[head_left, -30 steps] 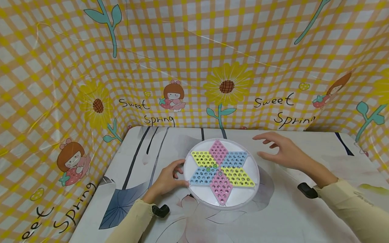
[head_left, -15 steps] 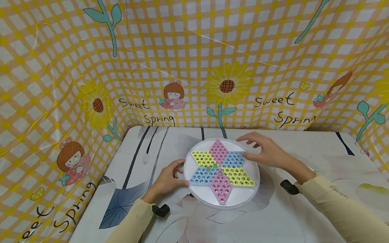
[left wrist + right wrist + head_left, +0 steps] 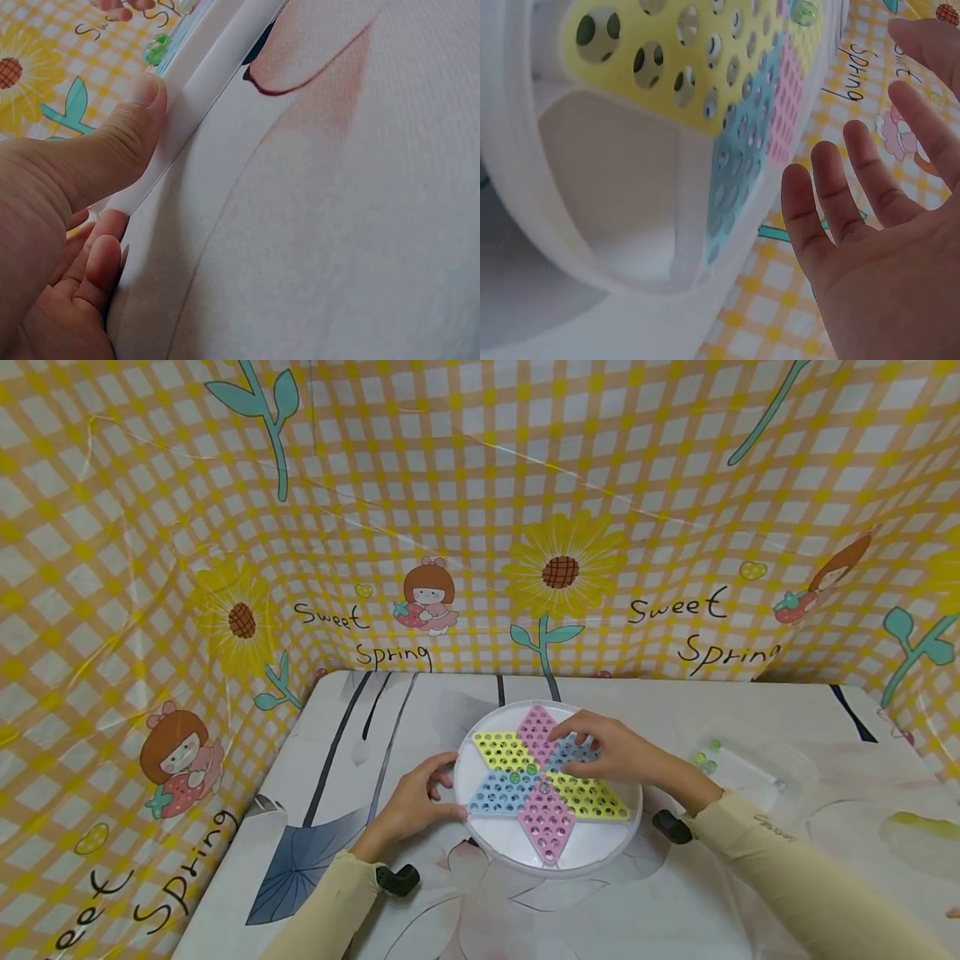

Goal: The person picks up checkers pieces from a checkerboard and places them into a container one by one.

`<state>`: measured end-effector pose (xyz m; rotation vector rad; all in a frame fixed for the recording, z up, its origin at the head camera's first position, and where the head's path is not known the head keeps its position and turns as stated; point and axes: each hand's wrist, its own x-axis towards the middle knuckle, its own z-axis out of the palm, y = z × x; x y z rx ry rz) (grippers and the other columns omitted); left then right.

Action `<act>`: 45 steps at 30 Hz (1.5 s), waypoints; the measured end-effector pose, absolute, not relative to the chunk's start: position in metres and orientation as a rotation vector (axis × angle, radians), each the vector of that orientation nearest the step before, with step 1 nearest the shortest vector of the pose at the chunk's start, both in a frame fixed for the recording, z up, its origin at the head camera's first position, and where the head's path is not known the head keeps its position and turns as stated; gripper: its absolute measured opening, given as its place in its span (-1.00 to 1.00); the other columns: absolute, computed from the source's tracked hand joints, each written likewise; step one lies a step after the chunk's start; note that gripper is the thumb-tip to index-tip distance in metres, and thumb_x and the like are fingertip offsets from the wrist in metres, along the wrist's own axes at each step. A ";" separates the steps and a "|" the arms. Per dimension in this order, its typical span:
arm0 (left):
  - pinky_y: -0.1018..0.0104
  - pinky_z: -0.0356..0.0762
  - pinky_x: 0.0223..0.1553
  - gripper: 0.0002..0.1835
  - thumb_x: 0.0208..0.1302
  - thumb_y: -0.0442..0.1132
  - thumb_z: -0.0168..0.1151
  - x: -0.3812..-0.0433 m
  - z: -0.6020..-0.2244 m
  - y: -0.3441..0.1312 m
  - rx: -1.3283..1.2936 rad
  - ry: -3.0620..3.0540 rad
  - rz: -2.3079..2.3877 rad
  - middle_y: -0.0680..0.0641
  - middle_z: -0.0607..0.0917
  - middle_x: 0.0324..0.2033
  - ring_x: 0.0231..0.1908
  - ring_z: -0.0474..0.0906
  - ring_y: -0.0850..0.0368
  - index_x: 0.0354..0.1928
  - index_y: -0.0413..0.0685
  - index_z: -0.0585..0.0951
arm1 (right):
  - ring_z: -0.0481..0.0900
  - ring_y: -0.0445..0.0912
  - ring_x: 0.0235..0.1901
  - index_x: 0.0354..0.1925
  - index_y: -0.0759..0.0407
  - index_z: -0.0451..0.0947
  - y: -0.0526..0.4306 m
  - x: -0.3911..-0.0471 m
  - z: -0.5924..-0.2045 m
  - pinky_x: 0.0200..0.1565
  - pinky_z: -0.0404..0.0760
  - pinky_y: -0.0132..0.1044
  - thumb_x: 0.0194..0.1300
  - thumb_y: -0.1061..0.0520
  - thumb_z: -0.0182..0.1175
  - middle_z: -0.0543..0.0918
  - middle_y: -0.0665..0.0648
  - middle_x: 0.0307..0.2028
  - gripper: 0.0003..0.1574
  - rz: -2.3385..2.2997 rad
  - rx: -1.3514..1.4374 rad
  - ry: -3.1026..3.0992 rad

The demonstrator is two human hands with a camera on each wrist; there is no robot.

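A round white Chinese checkers board, with a pink, yellow and blue star of holes, lies on the table. My left hand grips its left rim; in the left wrist view the thumb lies against the rim and the fingers curl at the edge. My right hand hovers over the blue right-hand point, thumb and fingers apart, with nothing visible between them. Near the star's centre sit two green marbles, one a green marble, and a clear marble. The right wrist view also shows a green marble.
To the right of the board, behind my right wrist, stands a clear plastic tray with several green marbles and a clear marble. A checked yellow cloth hangs behind and beside the table.
My right hand has moved left from beyond the board's right side to over the star. The clear tray has come into view from behind the right arm. My left hand stays on the rim.
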<state>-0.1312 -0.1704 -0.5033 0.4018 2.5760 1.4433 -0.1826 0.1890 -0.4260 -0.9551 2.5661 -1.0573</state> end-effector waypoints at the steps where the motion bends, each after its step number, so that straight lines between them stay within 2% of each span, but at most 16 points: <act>1: 0.27 0.45 -0.20 -0.02 -0.04 -0.17 0.69 -0.131 -0.504 -0.171 0.402 2.576 1.441 -0.02 0.62 -0.14 -0.28 0.45 0.11 0.46 0.02 0.41 | 0.56 0.15 -0.02 0.16 0.10 0.62 0.187 -0.183 -0.428 0.00 0.61 0.11 0.25 0.03 0.48 0.59 0.16 0.11 -0.46 -1.054 -0.950 2.555; 7: 0.27 0.46 -0.20 -0.02 -0.03 -0.15 0.69 -0.131 -0.504 -0.171 0.405 2.575 1.438 -0.01 0.61 -0.14 -0.27 0.45 0.11 0.47 0.03 0.40 | 0.49 0.13 0.00 0.06 0.06 0.68 0.177 -0.185 -0.436 -0.01 0.58 0.06 0.23 0.00 0.50 0.57 0.11 0.09 -0.55 -1.041 -0.903 2.514; 13: 0.26 0.46 -0.20 -0.02 -0.03 -0.16 0.69 -0.132 -0.504 -0.171 0.407 2.565 1.452 -0.01 0.62 -0.13 -0.27 0.46 0.10 0.47 0.03 0.40 | 0.40 0.15 0.14 -0.05 -0.03 0.71 0.169 -0.185 -0.445 0.18 0.41 0.23 0.19 0.04 0.52 0.52 0.09 0.06 -0.65 -0.982 -0.905 2.489; 16: 0.27 0.46 -0.20 -0.02 -0.03 -0.16 0.69 -0.132 -0.505 -0.171 0.404 2.564 1.448 -0.01 0.62 -0.13 -0.28 0.46 0.11 0.47 0.04 0.40 | 0.33 0.13 0.15 -0.09 -0.11 0.71 0.167 -0.186 -0.448 0.21 0.34 0.26 0.18 0.03 0.53 0.49 0.06 0.06 -0.69 -0.938 -0.897 2.486; 25: 0.28 0.45 -0.21 -0.03 -0.03 -0.16 0.69 -0.132 -0.504 -0.171 0.396 2.576 1.437 0.00 0.62 -0.13 -0.28 0.46 0.12 0.47 0.06 0.41 | 0.29 0.07 0.11 -0.21 -0.20 0.72 0.164 -0.184 -0.453 0.18 0.32 0.16 0.16 0.07 0.53 0.44 0.04 0.04 -0.76 -0.883 -0.948 2.510; 33: 0.28 0.46 -0.21 -0.03 -0.02 -0.16 0.69 -0.131 -0.503 -0.171 0.398 2.576 1.429 0.00 0.61 -0.13 -0.28 0.46 0.12 0.47 0.05 0.40 | 0.28 0.12 0.13 -0.26 -0.20 0.72 0.162 -0.183 -0.455 0.18 0.32 0.23 0.18 0.07 0.52 0.43 0.06 0.05 -0.81 -0.869 -0.958 2.518; 45: 0.29 0.45 -0.22 -0.02 -0.03 -0.15 0.69 -0.131 -0.503 -0.171 0.406 2.576 1.429 -0.01 0.61 -0.13 -0.28 0.46 0.11 0.47 0.03 0.40 | 0.29 0.11 0.09 -0.28 -0.20 0.72 0.163 -0.183 -0.456 0.14 0.33 0.17 0.18 0.05 0.53 0.44 0.06 0.05 -0.82 -0.873 -0.964 2.529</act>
